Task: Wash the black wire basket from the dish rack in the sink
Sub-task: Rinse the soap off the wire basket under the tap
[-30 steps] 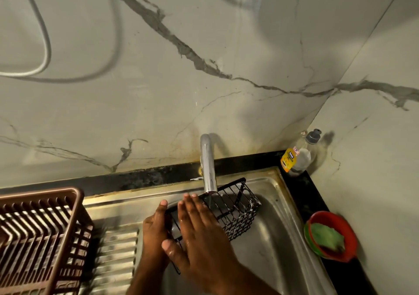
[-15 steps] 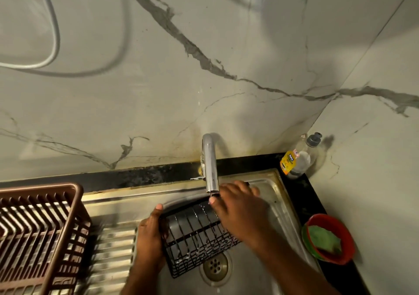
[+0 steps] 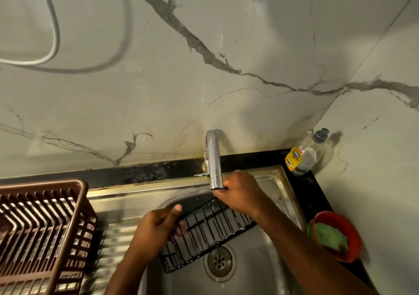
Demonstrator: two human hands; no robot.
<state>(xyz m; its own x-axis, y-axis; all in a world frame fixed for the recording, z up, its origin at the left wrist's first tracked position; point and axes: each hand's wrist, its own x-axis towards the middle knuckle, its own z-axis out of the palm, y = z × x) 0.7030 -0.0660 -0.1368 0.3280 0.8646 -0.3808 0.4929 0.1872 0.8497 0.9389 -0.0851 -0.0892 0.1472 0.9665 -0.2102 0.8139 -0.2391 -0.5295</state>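
Down in the sink [image 3: 275,187], the black wire basket [image 3: 207,232] hangs tilted between both hands, above the drain [image 3: 219,260] and just under the faucet [image 3: 213,161] spout. The left hand [image 3: 154,231] grips the basket's lower left end, thumb raised along its edge. The right hand [image 3: 241,195] curls over the upper right rim, knuckles just beside the spout. Left of the left hand sits a brown dish rack [image 3: 43,233]. Right of the right arm stand a soap bottle [image 3: 303,156] and a red bowl [image 3: 335,235] holding a green sponge [image 3: 328,237].
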